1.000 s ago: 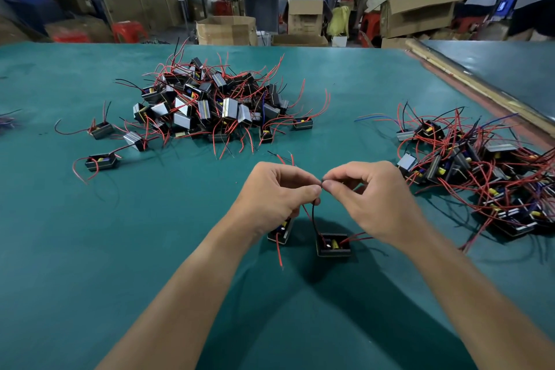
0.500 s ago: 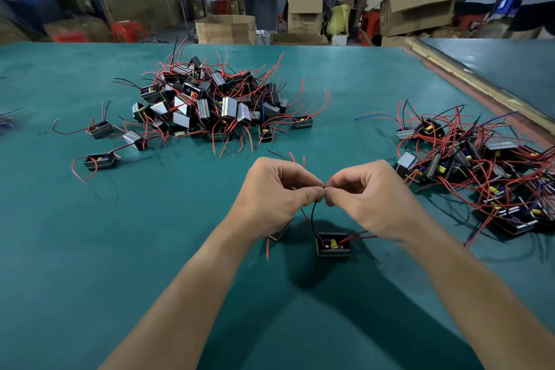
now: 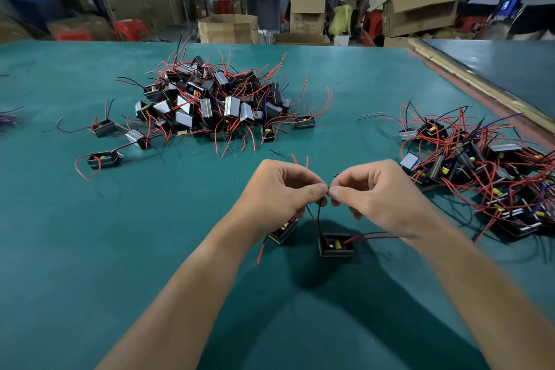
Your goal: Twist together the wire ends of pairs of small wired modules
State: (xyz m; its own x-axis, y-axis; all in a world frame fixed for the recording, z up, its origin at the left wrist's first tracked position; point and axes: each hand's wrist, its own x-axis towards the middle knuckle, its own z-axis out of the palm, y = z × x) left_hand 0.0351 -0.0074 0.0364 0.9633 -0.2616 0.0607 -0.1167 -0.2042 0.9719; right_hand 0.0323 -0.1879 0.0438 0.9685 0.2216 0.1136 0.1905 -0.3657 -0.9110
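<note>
Okay, both hands are up over the green table [image 3: 120,249], knuckles facing me, thumbs nearly meeting in the middle. My left hand [image 3: 279,192] has thumb and forefinger pinched tight, my right hand [image 3: 378,198] mirrors it, and the wire ends [image 3: 329,188] are caught right where the two pinches meet. The other fingers on each hand are curled in, holding nothing that I can make out. The joint itself is too small to read.

A black wire [image 3: 319,213] drops from the pinch straight down to the open module [image 3: 336,245], which sits flat on the table just below my hands, yellow part showing inside. Its red leads [image 3: 369,236] run off to the right under my wrist. The second module [image 3: 283,231] is tilted, tucked beneath my left palm, with a red lead [image 3: 262,246] trailing down towards me.

Beyond my hands, the big pile [image 3: 216,105] of modules bristles with red wires, three strays [image 3: 103,159] lying off to its left. A tangled heap [image 3: 480,171] lies well to my right. Cardboard boxes [image 3: 228,28] stand past the table's far edge.
</note>
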